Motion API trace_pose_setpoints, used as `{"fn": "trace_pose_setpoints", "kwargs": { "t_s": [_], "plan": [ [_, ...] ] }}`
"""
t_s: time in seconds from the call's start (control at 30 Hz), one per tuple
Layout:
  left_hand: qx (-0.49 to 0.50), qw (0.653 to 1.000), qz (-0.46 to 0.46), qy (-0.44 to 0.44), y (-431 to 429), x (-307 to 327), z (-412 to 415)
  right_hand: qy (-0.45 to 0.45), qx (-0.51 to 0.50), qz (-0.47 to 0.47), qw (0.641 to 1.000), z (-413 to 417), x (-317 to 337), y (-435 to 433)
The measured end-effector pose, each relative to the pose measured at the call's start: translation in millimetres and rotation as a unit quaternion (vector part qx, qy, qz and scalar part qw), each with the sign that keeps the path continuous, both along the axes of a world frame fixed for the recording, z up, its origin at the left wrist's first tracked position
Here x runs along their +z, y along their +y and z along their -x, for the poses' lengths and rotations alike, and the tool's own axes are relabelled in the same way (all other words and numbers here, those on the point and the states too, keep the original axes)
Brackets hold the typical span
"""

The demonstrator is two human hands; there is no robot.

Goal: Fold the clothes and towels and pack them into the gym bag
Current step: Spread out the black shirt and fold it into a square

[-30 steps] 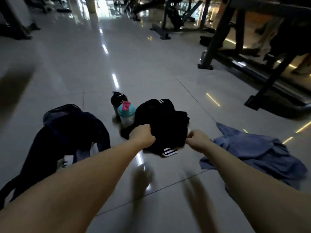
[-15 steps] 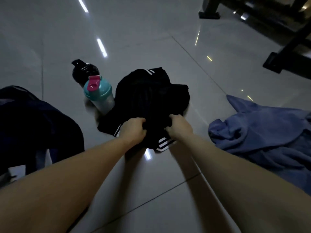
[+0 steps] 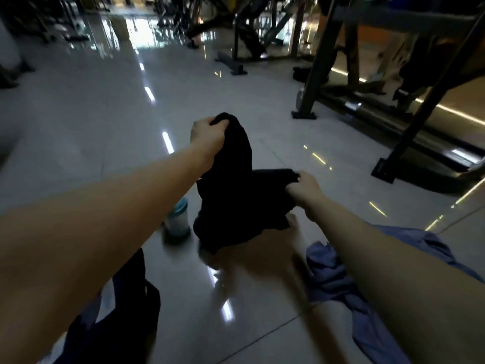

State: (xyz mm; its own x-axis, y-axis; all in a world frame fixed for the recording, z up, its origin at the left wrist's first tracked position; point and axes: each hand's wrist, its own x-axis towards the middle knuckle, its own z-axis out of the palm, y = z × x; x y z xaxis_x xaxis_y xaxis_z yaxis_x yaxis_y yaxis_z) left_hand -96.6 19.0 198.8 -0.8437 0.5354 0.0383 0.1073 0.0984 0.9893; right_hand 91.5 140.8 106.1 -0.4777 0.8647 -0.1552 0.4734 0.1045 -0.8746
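A black garment [image 3: 236,195] hangs in the air above the grey tiled floor, held at two points. My left hand [image 3: 208,135] grips its upper corner, raised higher. My right hand [image 3: 305,189] grips another edge, lower and to the right. The cloth's bottom dangles just above the floor. A blue towel [image 3: 338,279] lies crumpled on the floor at the lower right, partly under my right forearm. The dark gym bag [image 3: 123,308] sits at the lower left, mostly hidden by my left arm.
A shaker bottle with a teal lid [image 3: 178,219] stands on the floor left of the hanging garment. Black gym machine frames [image 3: 315,82] stand at the right and far back. Bare glossy tiles stretch ahead and to the left.
Both hands gripped the black garment on the floor, then lifted it up. The left hand has risen higher than the right. The head view has tilted up.
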Motion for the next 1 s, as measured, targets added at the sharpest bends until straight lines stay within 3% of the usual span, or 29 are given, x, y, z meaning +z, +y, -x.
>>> {"fn": "trace_pose_setpoints", "kwargs": {
  "t_s": [0.1, 0.27, 0.4, 0.57, 0.73, 0.87, 0.93, 1.0],
  "plan": [
    [-0.003, 0.995, -0.081, -0.057, -2.3, 66.1, -6.9, -0.023, 0.046, -0.043, 0.998, -14.8, 54.5, -11.9],
    [-0.044, 0.981, -0.171, -0.077, -8.4, 154.9, -46.0, 0.126, 0.202, 0.008, 0.971, -23.5, 158.0, -48.1],
    [-0.079, 0.978, -0.188, -0.050, -19.5, 208.5, -74.2, 0.079, 0.160, -0.151, 0.972, -24.3, 206.7, -48.4],
    [0.009, 0.994, -0.092, 0.051, -54.0, 231.5, -77.3, 0.130, 0.030, -0.202, 0.970, -86.7, 268.9, -43.0],
    [-0.086, 0.994, 0.058, -0.015, -83.6, 199.9, -83.3, 0.140, 0.037, -0.163, 0.976, -144.9, 303.7, -62.3],
    [-0.130, 0.988, 0.059, -0.055, -95.5, 169.5, -106.3, 0.101, 0.025, -0.110, 0.988, -170.1, 311.6, -74.1],
    [-0.198, 0.979, 0.054, -0.004, -104.6, 157.5, -117.5, 0.103, -0.021, -0.073, 0.992, -180.3, 305.8, -68.4],
    [-0.282, 0.943, 0.120, 0.127, -113.0, 142.4, -124.4, 0.094, -0.052, -0.044, 0.993, -189.1, 292.9, -61.3]
  ]
}}
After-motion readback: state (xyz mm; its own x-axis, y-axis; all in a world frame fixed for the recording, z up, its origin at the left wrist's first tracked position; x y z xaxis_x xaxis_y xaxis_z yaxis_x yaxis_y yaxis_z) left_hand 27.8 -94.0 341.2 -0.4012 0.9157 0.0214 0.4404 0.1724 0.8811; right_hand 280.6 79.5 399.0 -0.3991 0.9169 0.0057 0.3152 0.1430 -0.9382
